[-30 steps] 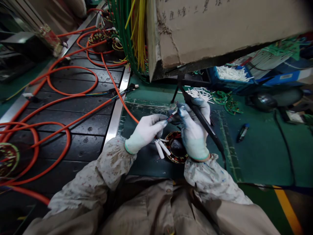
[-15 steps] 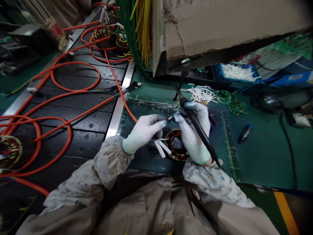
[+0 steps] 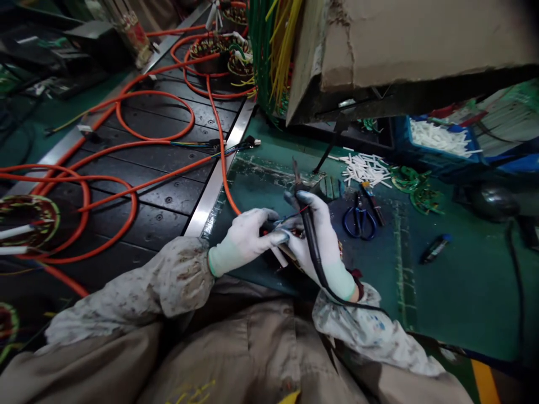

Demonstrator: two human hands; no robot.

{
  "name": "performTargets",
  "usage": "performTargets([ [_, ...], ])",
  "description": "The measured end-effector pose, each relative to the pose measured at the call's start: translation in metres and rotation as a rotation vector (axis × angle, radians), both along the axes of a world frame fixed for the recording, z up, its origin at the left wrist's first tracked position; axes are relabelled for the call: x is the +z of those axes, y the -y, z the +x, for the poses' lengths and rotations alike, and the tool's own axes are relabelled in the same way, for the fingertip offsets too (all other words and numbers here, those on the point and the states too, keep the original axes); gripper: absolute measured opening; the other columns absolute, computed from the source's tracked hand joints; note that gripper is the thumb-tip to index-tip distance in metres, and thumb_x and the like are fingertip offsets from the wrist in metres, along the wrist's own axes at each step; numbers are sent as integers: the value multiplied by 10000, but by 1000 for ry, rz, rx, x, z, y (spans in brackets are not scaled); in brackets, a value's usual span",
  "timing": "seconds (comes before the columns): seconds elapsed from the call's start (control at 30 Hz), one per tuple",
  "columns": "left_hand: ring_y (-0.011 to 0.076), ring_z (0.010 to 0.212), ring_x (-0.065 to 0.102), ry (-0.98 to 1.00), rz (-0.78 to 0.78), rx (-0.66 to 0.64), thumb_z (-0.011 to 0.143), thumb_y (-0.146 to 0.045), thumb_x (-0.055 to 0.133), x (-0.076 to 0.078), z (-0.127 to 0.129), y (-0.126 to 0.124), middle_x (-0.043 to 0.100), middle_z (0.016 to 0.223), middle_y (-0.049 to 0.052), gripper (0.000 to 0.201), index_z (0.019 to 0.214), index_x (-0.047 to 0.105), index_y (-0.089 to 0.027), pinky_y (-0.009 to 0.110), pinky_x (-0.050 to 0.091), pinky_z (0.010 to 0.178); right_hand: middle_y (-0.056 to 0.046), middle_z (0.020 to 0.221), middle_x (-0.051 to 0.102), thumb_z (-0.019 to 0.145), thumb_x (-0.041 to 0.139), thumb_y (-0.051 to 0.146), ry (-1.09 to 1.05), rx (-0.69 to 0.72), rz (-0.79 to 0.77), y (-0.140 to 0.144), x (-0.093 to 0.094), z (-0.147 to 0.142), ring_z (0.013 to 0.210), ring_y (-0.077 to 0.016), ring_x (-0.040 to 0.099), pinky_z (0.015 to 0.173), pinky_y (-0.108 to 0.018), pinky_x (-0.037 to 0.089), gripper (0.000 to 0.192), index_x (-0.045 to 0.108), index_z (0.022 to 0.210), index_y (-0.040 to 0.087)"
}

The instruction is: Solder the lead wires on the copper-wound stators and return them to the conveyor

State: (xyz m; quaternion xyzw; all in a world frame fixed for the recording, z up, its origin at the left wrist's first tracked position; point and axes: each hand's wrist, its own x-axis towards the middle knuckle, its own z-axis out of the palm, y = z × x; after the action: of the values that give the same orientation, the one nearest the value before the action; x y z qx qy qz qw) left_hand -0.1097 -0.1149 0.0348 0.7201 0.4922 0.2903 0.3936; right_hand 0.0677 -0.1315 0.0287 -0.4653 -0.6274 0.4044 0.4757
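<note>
My left hand, in a white glove with dark fingertips, is closed on thin wires at the end of an orange cable. My right hand, gloved alike, grips a soldering iron; its metal tip points away from me and its cord runs back over my wrist. The right thumb and fingers also meet the wires close to my left fingertips. White sleeve tubes hang below my left hand. A wound motor stator lies under my right hand, mostly hidden.
Blue-handled scissors, a brush and a marker lie to the right. Loose white tubes are piled near a blue bin. A cardboard box overhangs the bench. Orange cables and stators occupy the left track.
My view has shifted, bringing the scissors and brush into sight. The soldering iron has swung to a steeper angle in my right hand. Thin coloured wires now show between my hands, which cover the stator more.
</note>
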Motion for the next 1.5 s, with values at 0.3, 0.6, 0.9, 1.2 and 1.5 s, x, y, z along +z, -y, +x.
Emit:
performTargets([
  [0.3,186,815,650,287,-213,84,841,-458,611,-2,5,-2,722,843,36,323,879,693,-147,265,498,743,-69,1241,657,847,717,237,207,-231,349,1,-3,11,972,-194,704,857,-364,608,576,458,1356,304],
  [0.6,176,744,640,308,-267,54,834,-462,633,7,4,1,711,777,31,317,808,687,-150,255,511,684,-2,969,702,869,670,171,648,-133,633,-18,4,16,925,-202,658,836,-364,538,329,612,1153,325],
  [0.9,182,751,710,-129,591,175,920,-333,554,-45,16,-15,734,826,68,194,914,663,-172,257,559,694,-19,907,714,878,587,178,595,-86,659,20,-15,63,879,-181,688,871,-363,580,210,553,1069,257],
  [1.2,172,769,730,-40,724,120,908,-381,546,-75,109,-106,749,844,69,236,929,652,-171,236,565,701,7,936,695,853,627,171,447,-595,488,35,-43,138,865,-153,709,820,-302,586,215,575,1036,270],
  [1.5,173,609,701,-71,628,155,833,-382,556,-75,111,-104,712,688,29,207,833,636,-191,235,527,585,-117,1134,679,758,573,209,836,-948,-37,-82,-58,324,974,-266,642,941,-461,501,549,567,1308,196],
])
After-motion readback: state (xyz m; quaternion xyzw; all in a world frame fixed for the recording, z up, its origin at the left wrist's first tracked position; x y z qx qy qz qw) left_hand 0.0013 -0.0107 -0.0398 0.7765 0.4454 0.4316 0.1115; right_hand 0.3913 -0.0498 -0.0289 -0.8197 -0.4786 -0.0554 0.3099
